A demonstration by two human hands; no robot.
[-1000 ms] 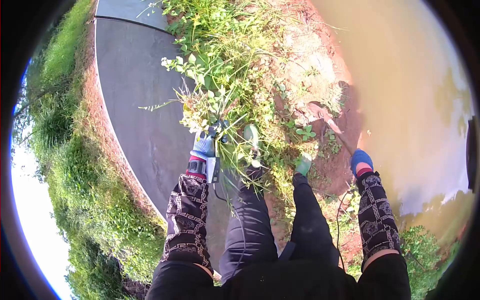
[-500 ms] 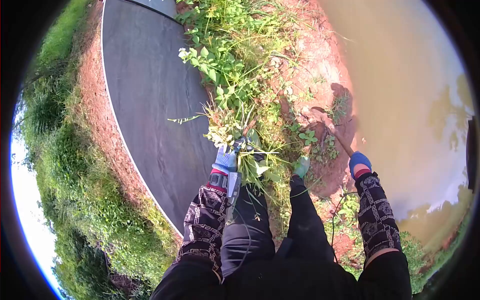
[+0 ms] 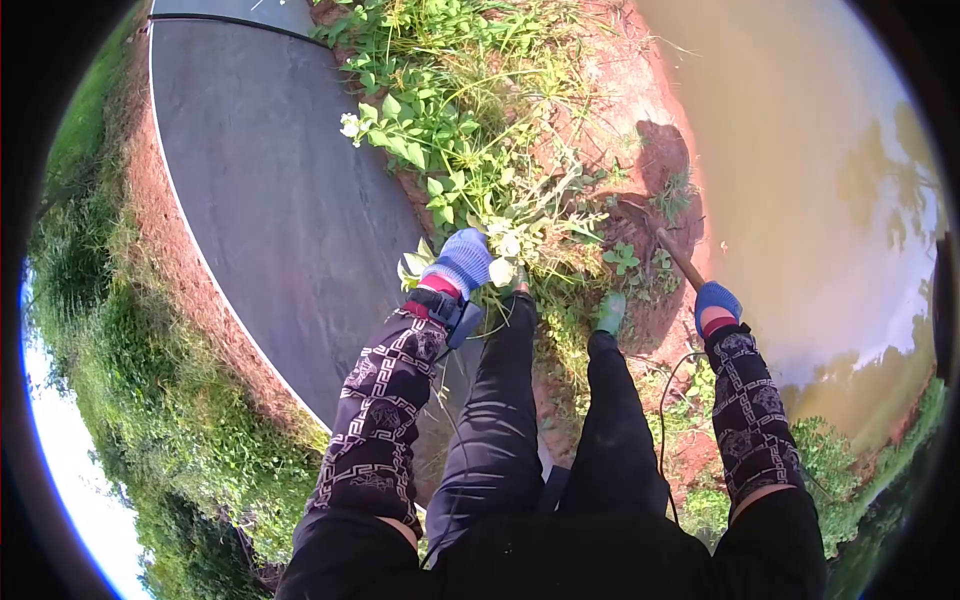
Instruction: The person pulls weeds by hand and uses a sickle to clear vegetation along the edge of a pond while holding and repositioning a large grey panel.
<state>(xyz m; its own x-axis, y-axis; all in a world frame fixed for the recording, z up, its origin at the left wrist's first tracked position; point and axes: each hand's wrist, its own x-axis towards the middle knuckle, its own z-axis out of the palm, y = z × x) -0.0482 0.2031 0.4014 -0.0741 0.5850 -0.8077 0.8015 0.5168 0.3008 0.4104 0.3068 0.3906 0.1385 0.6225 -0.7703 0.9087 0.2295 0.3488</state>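
We have the tuft of weeds (image 3: 515,240) in our gloved left hand (image 3: 462,262), at the edge of the verge where the green meets the paved path (image 3: 270,200); the glove's back faces us and its fingers are buried in the stems, so we judge it closed around the bunch rather than see it plainly; our right hand (image 3: 718,303), also gloved, is wrapped tight around the wooden handle (image 3: 680,262) of a digging tool, whose blade (image 3: 632,212) rests on red soil (image 3: 660,150) just beside the tuft; our green shoe (image 3: 609,312) stands between the two hands; around the blade the earth looks scraped bare, which we take as ground already cleared; farther up the strip, thick leafy growth (image 3: 430,110) stands uncut, so most of the verge seems left to do; muddy water (image 3: 800,150) lies to the right.
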